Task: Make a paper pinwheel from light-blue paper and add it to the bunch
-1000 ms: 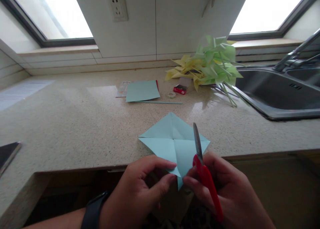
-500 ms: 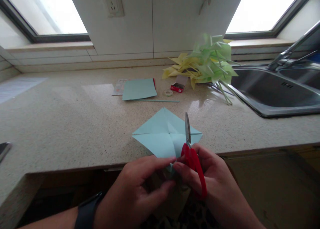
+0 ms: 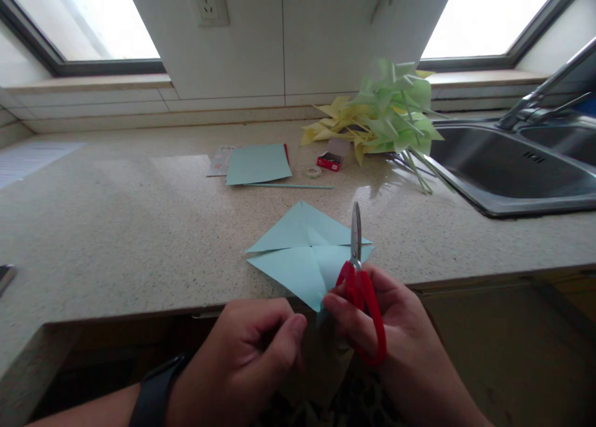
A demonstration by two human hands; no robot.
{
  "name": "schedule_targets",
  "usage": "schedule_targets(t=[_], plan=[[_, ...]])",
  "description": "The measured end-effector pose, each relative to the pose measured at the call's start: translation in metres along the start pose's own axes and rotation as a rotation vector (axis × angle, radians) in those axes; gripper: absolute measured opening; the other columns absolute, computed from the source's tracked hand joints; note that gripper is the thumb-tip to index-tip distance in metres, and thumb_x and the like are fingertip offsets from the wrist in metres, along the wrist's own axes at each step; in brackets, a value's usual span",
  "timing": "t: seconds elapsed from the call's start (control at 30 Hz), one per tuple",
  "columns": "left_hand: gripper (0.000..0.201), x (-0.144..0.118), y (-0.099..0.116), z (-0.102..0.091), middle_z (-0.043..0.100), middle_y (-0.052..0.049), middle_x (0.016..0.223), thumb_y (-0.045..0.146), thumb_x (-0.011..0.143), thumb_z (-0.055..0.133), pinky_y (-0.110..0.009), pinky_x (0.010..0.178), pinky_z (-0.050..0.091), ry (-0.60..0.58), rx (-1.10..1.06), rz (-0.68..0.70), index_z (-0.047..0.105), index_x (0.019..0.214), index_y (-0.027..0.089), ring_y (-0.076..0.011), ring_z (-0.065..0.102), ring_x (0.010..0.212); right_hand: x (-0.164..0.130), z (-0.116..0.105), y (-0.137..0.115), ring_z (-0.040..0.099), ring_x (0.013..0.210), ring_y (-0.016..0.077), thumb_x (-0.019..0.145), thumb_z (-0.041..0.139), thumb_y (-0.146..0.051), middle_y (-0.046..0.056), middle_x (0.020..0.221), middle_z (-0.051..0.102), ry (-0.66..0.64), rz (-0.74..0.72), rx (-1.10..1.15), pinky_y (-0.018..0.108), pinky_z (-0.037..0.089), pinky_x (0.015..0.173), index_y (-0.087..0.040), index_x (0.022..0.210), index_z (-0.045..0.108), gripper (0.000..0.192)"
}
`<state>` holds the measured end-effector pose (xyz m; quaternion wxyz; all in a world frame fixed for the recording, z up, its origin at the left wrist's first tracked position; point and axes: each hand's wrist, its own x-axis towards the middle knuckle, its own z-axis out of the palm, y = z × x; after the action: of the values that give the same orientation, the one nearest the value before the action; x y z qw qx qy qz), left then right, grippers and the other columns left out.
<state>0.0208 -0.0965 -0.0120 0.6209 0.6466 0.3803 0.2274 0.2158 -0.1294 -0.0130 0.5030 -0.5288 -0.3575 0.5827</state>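
A light-blue paper square (image 3: 298,269) lies on the counter with a corner towards me and reaches over the front edge. Slits run in from its left and right corners, the left one gaping slightly, and creases cross near the middle. My right hand (image 3: 395,334) grips red-handled scissors (image 3: 356,272), blades pointing up and away over the right part of the paper. Its thumb is by the paper's near corner; whether it pinches the paper I cannot tell. My left hand (image 3: 256,346) is closed, fingers curled under the thumb, just left of that corner, apart from the paper, with nothing visible in it.
Behind lie a stack of blue paper (image 3: 258,164), a thin blue stick (image 3: 302,186), a tape roll (image 3: 312,172) and a small red box (image 3: 330,159). Yellow and green paper pinwheels (image 3: 395,113) are piled beside the sink (image 3: 493,166). A printed sheet (image 3: 37,160) lies left.
My left hand has drawn back from the paper's near corner and curled closed. The scissors have tilted more upright in my right hand. The left slit now gapes more.
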Motion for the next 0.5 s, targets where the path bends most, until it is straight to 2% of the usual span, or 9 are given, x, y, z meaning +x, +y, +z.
schedule_targets(t=[0.07,0.17,0.23,0.37,0.5], plan=[[0.046,0.003,0.000,0.001,0.055,0.001,0.066,0.052,0.100,0.050,-0.020,0.050,0.039,-0.047,-0.034,-0.052,0.061,0.074,0.016,-0.0097,0.048,0.058,0.000,0.000,0.000,0.046,0.058,0.0074,0.081,0.082,-0.043,-0.006,0.067,0.057,-0.004,-0.018,-0.008,0.019,0.039,0.052,-0.021,0.082,0.060,0.031],[0.042,0.010,-0.008,0.005,0.061,0.001,0.072,0.058,0.095,0.058,-0.019,0.044,0.041,-0.015,-0.261,-0.236,0.064,0.090,0.017,-0.0096,0.053,0.055,0.000,0.001,0.001,0.050,0.060,0.0082,0.082,0.081,-0.042,-0.005,0.070,0.060,-0.005,-0.031,-0.014,0.019,0.042,0.054,-0.021,0.081,0.060,0.030],[0.042,0.013,-0.013,0.007,0.064,0.000,0.075,0.059,0.090,0.064,-0.019,0.042,0.043,0.021,-0.370,-0.292,0.065,0.095,0.017,-0.0093,0.055,0.051,0.000,0.002,0.002,0.054,0.061,0.0097,0.081,0.081,-0.041,-0.004,0.071,0.063,-0.003,-0.037,-0.016,0.020,0.044,0.055,-0.021,0.081,0.061,0.029],[0.040,0.014,-0.015,0.009,0.067,0.000,0.075,0.053,0.085,0.075,-0.018,0.045,0.044,0.062,-0.420,-0.309,0.067,0.101,0.017,-0.0087,0.057,0.052,0.001,0.003,0.004,0.058,0.063,0.0110,0.080,0.082,-0.041,-0.002,0.072,0.065,0.012,-0.065,-0.052,0.020,0.046,0.056,-0.021,0.081,0.062,0.028],[0.038,0.013,-0.009,0.007,0.070,-0.003,0.080,0.048,0.084,0.078,-0.020,0.053,0.047,0.084,-0.394,-0.271,0.071,0.104,0.017,-0.0109,0.060,0.061,0.001,0.004,0.005,0.058,0.061,0.0105,0.080,0.082,-0.039,-0.003,0.070,0.065,0.036,-0.089,-0.084,0.019,0.046,0.053,-0.021,0.079,0.063,0.026]])
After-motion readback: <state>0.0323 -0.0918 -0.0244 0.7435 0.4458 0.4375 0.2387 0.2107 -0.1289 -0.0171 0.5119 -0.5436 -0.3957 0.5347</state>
